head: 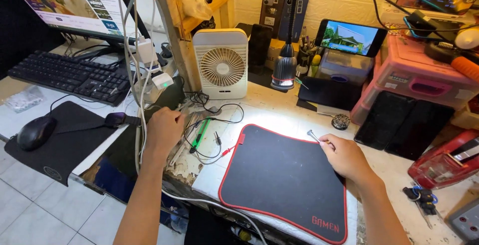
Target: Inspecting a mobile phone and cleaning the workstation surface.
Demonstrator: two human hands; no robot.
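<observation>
Right hand: your right hand (pixel 345 156) pinches a small metal-tipped tool (pixel 314 136) at the 2 o'clock corner of the black mat (pixel 282 177); the grip is narrow, fingertips closed on the shaft.
Left hand: your left hand (pixel 163 128) rests at the 9 o'clock side of the mat, over a tangle of thin wires (pixel 207 145); the fingers curl away from view, so you cannot tell whether that grip holds anything.
Tool position: the tip points toward 11 o'clock, just above the mat's red edge.
Doing it well: keep the pinch low on the shaft, near the tip, and steady the heel of your hand on the mat. Move the left hand slowly among the wires so that none snag; the green pen-shaped probe (pixel 200 131) and the red-tipped lead (pixel 228 150) lie just beside it.
Surface: the counter (pixel 279 108) is white, worn and chipped at its front edge, brightly lit by the gooseneck lamp (pixel 285 65) at 12 o'clock.
Room: a small white desk fan (pixel 221 64) stands at 11 o'clock, a phone (pixel 351 37) showing a picture at 1 o'clock, pink storage boxes (pixel 416 78) at 2 o'clock, a keyboard (pixel 70 75) and mouse (pixel 36 132) far out at 9 o'clock on a lower desk.
</observation>
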